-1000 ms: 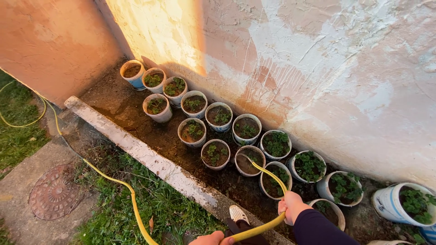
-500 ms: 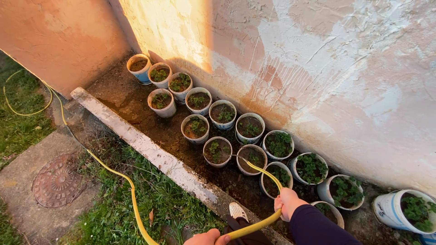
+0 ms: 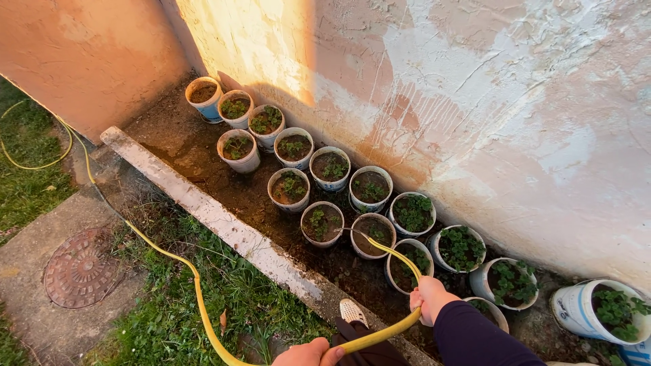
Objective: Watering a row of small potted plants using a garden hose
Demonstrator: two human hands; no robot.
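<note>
My right hand [image 3: 428, 296] grips a yellow garden hose [image 3: 392, 252] near its end, over a row of white plant pots. The hose tip points at a pot of dark wet soil [image 3: 373, 234], and a thin stream of water arcs toward the pot to its left [image 3: 321, 223]. My left hand [image 3: 310, 354] holds the same hose lower down at the bottom edge of the view. From there the hose trails left across the grass [image 3: 178, 261]. My white shoe [image 3: 352, 314] rests on the concrete curb [image 3: 215, 219].
Several white pots with small green plants [image 3: 413, 213] line a peeling plaster wall [image 3: 475, 102]. A larger white bucket [image 3: 597, 312] stands at the far right. A round metal manhole cover [image 3: 80, 267] sits in a concrete slab at the left.
The hose tip and its water stream have swung slightly left, from the wet-soil pot toward the pot beside it. Both hands keep their grip; the view shifted a little.
</note>
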